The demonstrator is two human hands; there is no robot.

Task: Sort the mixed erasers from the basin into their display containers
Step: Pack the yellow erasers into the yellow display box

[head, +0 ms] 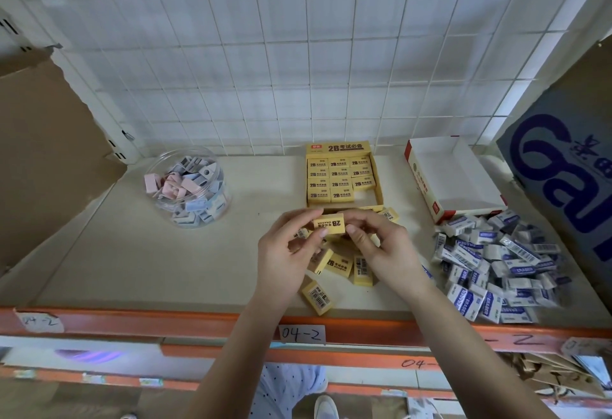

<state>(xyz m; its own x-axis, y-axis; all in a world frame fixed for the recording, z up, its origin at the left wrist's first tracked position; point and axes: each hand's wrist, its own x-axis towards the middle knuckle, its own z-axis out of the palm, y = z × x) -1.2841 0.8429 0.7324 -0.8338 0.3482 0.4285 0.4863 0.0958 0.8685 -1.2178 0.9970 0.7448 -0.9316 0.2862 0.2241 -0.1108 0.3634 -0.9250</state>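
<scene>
Yellow box (337, 148) nearly full — white box (453, 173) empty
Our left hand (284, 253) and right hand (384, 249) pinch one yellow eraser (328, 223).

The yellow box (341, 150) is matt card. The raised eraser (329, 223) just in front of it wears a matt yellow paper sleeve, as do the loose yellow erasers (337, 264) nearer still. Left of the box, the jar (190, 186) is clear glossy plastic. Right of it, the white box (453, 180) is smooth card, and the blue-and-white erasers (496, 259) beside that look glossy. The surface (165, 253) beneath is smooth, matt cream. Behind the box stands a white coated wire grid (265, 54). The front rail (132, 319) is orange painted metal bearing paper labels (301, 333).
</scene>
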